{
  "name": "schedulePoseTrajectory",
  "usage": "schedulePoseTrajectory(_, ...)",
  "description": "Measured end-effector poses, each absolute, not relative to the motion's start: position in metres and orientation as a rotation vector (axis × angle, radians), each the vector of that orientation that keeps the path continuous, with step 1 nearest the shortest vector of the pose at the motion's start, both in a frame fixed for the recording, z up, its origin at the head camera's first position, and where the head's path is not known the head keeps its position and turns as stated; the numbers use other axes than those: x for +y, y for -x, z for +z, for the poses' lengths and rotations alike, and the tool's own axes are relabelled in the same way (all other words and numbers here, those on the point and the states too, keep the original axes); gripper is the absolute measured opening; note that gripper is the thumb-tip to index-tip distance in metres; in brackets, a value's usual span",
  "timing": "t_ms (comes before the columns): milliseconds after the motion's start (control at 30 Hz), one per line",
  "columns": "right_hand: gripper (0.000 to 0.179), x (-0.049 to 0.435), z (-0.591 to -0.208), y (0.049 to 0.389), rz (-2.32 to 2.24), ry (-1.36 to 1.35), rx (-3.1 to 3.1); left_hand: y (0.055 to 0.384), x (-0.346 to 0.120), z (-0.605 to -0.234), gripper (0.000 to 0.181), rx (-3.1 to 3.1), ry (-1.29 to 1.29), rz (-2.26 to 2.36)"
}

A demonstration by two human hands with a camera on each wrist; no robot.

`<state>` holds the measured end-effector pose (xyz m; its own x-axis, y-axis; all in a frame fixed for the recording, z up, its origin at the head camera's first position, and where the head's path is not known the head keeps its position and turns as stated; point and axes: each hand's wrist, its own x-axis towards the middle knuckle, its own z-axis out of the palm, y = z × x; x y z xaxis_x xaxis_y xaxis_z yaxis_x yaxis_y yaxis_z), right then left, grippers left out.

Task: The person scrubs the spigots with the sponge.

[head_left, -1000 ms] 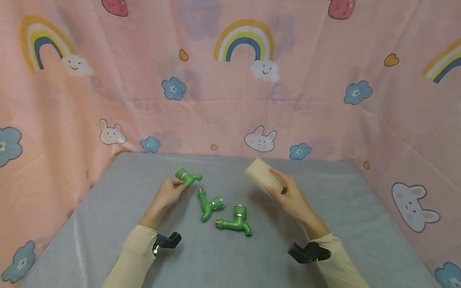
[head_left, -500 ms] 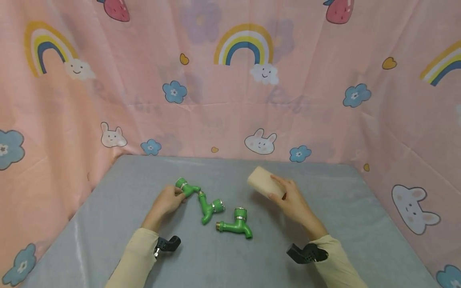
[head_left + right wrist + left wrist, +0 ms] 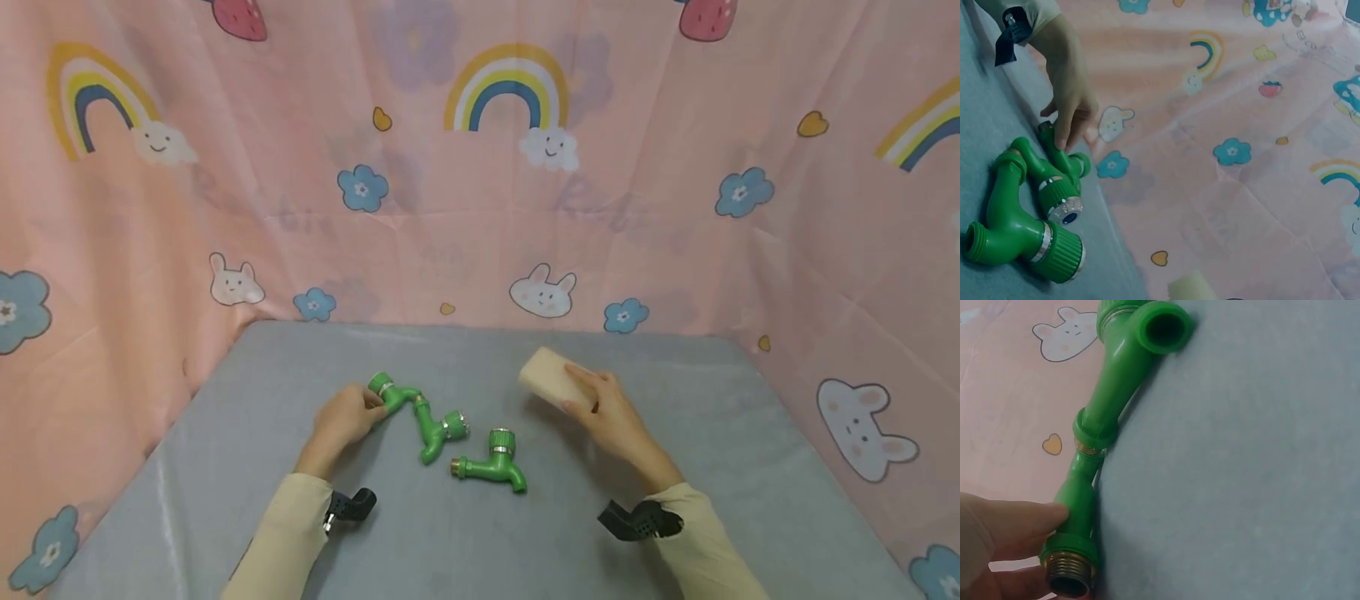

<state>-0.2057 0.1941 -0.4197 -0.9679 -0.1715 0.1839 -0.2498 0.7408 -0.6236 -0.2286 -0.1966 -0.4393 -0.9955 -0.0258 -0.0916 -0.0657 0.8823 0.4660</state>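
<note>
My left hand (image 3: 345, 423) pinches a green faucet (image 3: 397, 397) by its threaded inlet end, low over the table at the left. In the left wrist view the brass thread of this held faucet (image 3: 1082, 506) faces the camera. Its spout end meets the brass inlet of a second green faucet (image 3: 432, 429), which lies on the table. To the right of that lies a third green faucet (image 3: 491, 468), its ribbed knob pointing away from me. Raised above the table, a cream block with rounded edges (image 3: 553, 377) is gripped between thumb and fingers of my right hand (image 3: 611, 417).
A grey cloth covers the table (image 3: 480, 550). Behind it and along both sides hangs a pink curtain (image 3: 480, 242) printed with rainbows, rabbits and flowers. Black wrist cameras sit on both cuffs, the left camera (image 3: 351, 505) and the right camera (image 3: 640, 520).
My left hand has lowered the held faucet toward me, bringing its spout to the second faucet's inlet. My right hand has lowered and tilted the cream block slightly. The other faucets stay put.
</note>
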Motion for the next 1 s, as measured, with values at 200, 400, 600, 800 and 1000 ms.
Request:
schedulePoseTrajectory(200, 0.061, 0.193, -0.422, 0.204, 0.921, -0.361, -2.893, 0.225, -0.198, -0.436, 0.029, 2.984, 0.069, 0.727)
schedulePoseTrajectory(400, 0.061, 0.192, -0.425, 0.208, 0.921, -0.367, -2.913, 0.223, -0.195, -0.423, 0.040, 3.031, 0.092, 0.823)
schedulePoseTrajectory(600, 0.059, 0.193, -0.436, 0.212, 0.920, -0.367, -2.974, 0.225, -0.186, -0.416, 0.040, 3.048, 0.031, 0.938)
schedulePoseTrajectory(800, 0.064, 0.195, -0.447, 0.214, 0.886, -0.394, -3.023, 0.223, -0.181, -0.415, 0.039, 3.060, 0.010, 1.021)
schedulePoseTrajectory(1000, 0.064, 0.197, -0.440, 0.215, 0.822, -0.363, -3.000, 0.218, -0.171, -0.412, 0.037, 3.110, -0.064, 1.138)
